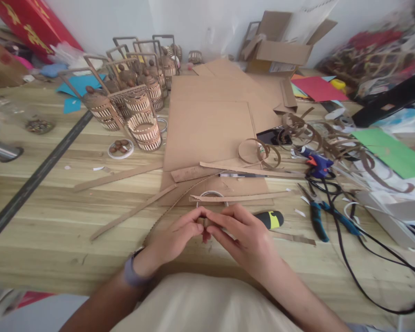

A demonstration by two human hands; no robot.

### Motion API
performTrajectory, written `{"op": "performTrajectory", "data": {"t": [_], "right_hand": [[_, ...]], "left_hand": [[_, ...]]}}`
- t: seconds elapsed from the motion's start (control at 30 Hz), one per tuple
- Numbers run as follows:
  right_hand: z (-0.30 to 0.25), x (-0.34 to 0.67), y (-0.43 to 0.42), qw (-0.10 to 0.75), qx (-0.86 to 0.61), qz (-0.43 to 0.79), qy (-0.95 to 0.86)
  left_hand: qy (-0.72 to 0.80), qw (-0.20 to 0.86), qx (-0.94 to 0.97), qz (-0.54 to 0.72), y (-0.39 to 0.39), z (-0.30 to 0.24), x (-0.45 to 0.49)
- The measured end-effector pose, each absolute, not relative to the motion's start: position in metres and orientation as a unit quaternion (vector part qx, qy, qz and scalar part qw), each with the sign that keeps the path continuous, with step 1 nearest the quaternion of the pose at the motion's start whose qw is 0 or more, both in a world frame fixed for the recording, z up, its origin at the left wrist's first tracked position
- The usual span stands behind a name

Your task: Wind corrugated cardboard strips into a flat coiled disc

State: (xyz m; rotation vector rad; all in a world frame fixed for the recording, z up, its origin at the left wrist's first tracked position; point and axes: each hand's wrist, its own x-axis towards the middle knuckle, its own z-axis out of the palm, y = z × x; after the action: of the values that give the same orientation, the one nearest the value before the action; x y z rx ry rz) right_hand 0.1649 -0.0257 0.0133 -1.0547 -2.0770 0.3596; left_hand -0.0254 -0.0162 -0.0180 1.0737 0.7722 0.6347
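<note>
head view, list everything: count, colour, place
table: one, pale wood, throughout
slatted containers: several, brown, back left
dish: one, white, left, holding brown balls
cardboard sheets: several, brown, centre
flat strips: several, brown, centre and left
curled strips: several, brown, right
open box: one, brown, back right
band: one, black, left
papers: several, blue left, red and green right
heap: uncountable, mixed colours, back right
glue gun: one, blue and orange, right
pliers: one, blue-handled, right
cable: count unclear, black, right
tool handle: one, black and yellow, front right
small piece: one, brown, front centre
wristband: one, grey, left wrist
left hand: one, front, pinching small piece
right hand: one, front, likewise
</note>
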Motion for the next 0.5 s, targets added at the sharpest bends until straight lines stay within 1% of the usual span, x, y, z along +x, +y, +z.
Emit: {"op": "performTrajectory", "data": {"t": [0.2, 0.3, 0.5], "right_hand": [[0.014, 0.164, -0.027, 0.355, -0.422, 0.113, -0.826], [0.012, 0.162, -0.027, 0.356, -0.42, 0.087, -0.83], [0.008, 0.156, -0.029, 0.366, -0.436, 0.028, -0.822]], "left_hand": [[0.345, 0.737, 0.506, 0.285, -0.016, -0.014, -0.026], [0.339, 0.733, 0.517, 0.282, -0.016, -0.01, -0.025], [0.41, 0.661, 0.57, 0.265, -0.018, 0.003, -0.021]]}}
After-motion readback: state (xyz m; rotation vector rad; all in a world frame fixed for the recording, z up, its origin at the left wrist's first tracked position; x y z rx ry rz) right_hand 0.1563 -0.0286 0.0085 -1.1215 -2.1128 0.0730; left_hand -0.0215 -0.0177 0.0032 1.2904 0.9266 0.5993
